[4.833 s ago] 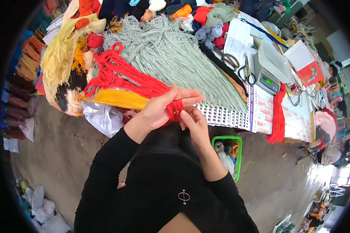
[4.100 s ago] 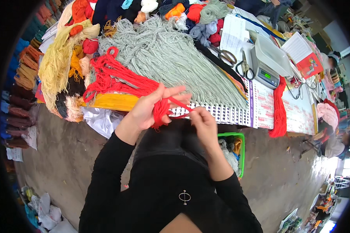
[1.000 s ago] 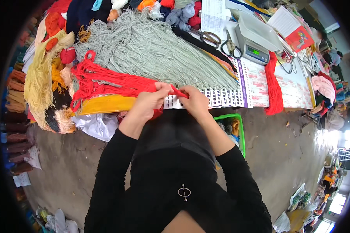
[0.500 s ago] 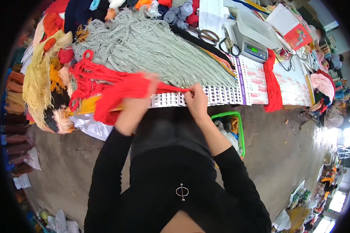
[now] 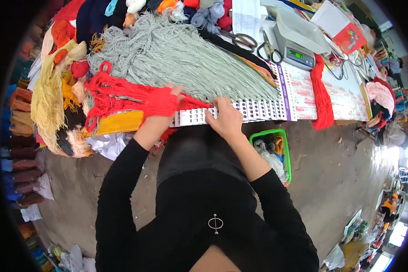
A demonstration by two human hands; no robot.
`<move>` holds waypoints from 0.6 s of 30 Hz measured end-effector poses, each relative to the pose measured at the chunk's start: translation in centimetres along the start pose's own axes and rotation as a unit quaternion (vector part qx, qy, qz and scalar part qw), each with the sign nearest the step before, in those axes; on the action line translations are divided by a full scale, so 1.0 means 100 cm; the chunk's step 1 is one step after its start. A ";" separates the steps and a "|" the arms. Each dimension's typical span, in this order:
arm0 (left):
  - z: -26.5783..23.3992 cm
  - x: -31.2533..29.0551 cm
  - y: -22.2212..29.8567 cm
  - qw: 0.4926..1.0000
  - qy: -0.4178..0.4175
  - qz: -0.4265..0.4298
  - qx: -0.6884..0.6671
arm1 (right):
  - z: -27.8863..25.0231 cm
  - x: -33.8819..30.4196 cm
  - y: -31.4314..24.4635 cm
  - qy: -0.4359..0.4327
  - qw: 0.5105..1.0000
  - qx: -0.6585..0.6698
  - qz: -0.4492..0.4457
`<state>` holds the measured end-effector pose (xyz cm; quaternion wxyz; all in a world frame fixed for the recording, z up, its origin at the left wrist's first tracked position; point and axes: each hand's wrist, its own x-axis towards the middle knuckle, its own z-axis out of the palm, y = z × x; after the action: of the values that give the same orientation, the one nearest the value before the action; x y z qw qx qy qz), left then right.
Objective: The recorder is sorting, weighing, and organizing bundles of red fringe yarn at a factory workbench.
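My left hand (image 5: 160, 123) is closed on a bundle of red yarn (image 5: 118, 93), with strands draped across its back and hiding part of the fingers. The bundle's looped end spreads to the left, over grey yarn. Toward my right hand (image 5: 227, 120) the red strands narrow to a point at the punched white cards (image 5: 263, 109) along the table's front edge. The thumb and fingers of my right hand are pinched together there, at the strands' tip and a card. Long grey-green yarn strands (image 5: 181, 59) fan out from the cards to the back left.
Two pairs of scissors (image 5: 269, 47) lie behind the strands, beside a digital scale (image 5: 299, 50) with a clear tray. Another red hank (image 5: 321, 93) hangs over the front edge at right. Pale yellow yarn (image 5: 54, 90) is heaped at left. Below stands a green basket (image 5: 288, 156).
The red yarn that swung loosely below my left hand now lies gathered across it. My right hand has shifted slightly left and down along the cards. The scale's display reading has changed.
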<state>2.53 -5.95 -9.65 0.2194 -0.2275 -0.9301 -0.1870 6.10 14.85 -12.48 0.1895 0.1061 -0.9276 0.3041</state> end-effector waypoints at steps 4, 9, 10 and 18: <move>0.025 -0.007 0.028 0.990 -0.107 0.058 -0.077 | -0.001 0.000 -0.002 -0.005 1.000 0.007 0.020; 0.008 -0.004 0.025 0.984 -0.151 0.090 -0.042 | -0.001 -0.002 -0.001 -0.022 0.998 0.021 0.055; 0.003 -0.001 0.026 0.981 -0.166 0.087 -0.040 | -0.001 -0.001 -0.001 -0.025 0.997 0.030 0.063; 0.017 0.016 0.029 0.984 -0.128 0.122 -0.003 | -0.006 0.002 -0.001 -0.067 0.985 0.078 0.140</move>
<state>2.18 -2.26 -9.58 0.1191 -0.3619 -0.9152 -0.1315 6.17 15.09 -11.89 0.0736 0.0099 -0.9171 0.3917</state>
